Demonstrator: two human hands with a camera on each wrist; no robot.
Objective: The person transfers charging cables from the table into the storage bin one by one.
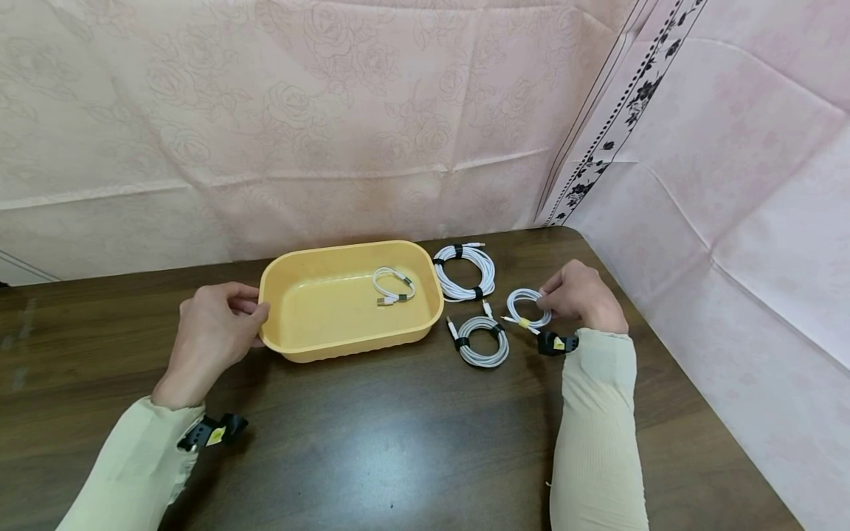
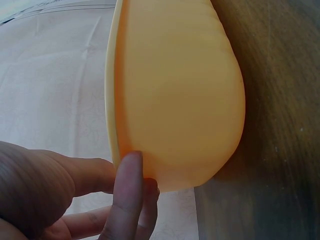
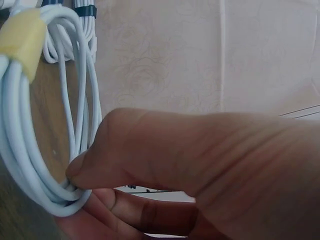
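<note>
My left hand (image 1: 215,324) pinches the rim at the left end of a yellow plastic basin (image 1: 358,343). In the left wrist view, a fingertip lies against the basin's outer wall (image 2: 185,90). Inside the basin, toward its right end, lies a small white USB cable (image 1: 377,280) looped up with a dark tie. On the right, my right hand (image 1: 584,299) pinches a coiled white charging cable (image 1: 511,301) bound with a yellow tie (image 3: 22,42). The right wrist view has the thumb and fingers closed on the coil's near edge.
Between the basin and my right hand lie two more coils: a white cable (image 1: 491,276) with black ties at the back, and a grey cable (image 1: 483,361) in front. The wooden table (image 1: 392,435) meets a floral cloth (image 1: 299,133) behind and on the right.
</note>
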